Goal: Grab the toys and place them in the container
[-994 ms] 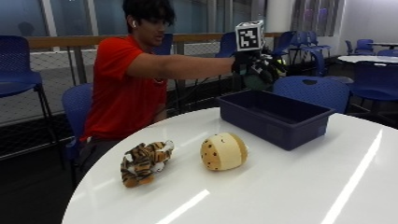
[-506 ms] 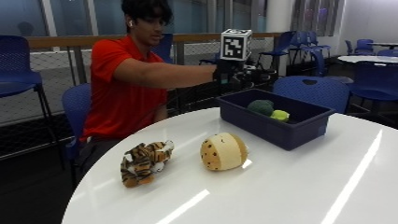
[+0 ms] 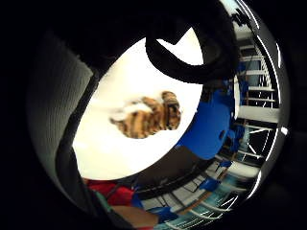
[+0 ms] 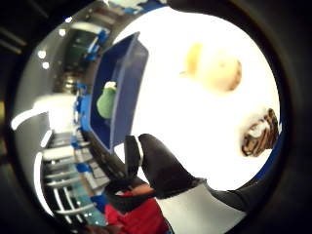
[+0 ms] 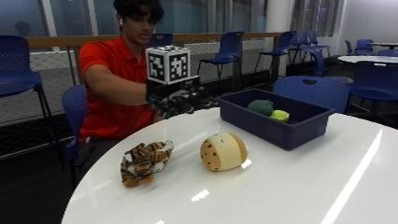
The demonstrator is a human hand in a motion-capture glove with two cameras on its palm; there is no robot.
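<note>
While the gloved right hand (image 5: 180, 100) hangs in the air above the near edge of the white counter (image 5: 298, 186), between the person's chest and the blue container (image 5: 277, 122), its fingers (image 4: 161, 168) look loosely spread and hold nothing; a green toy (image 5: 261, 107) already lies inside the container, with a small yellow-green piece touching it; two toys wait on the counter: the striped tiger (image 5: 145, 161) nearer the person's side, and the round tan plush (image 5: 223, 150) just beside it, nearer the container. The little-finger palm view looks down on the tiger, so that is probably the next target; the risks I see are these: the tiger is floppy, so a pinch on a limb could let it sag and slip out over the counter; it lies near the rounded counter edge, so a clumsy reach could nudge it off; the tan plush looks round enough to roll if brushed; and a drop begun short of the container wall could land a toy on the rim.
</note>
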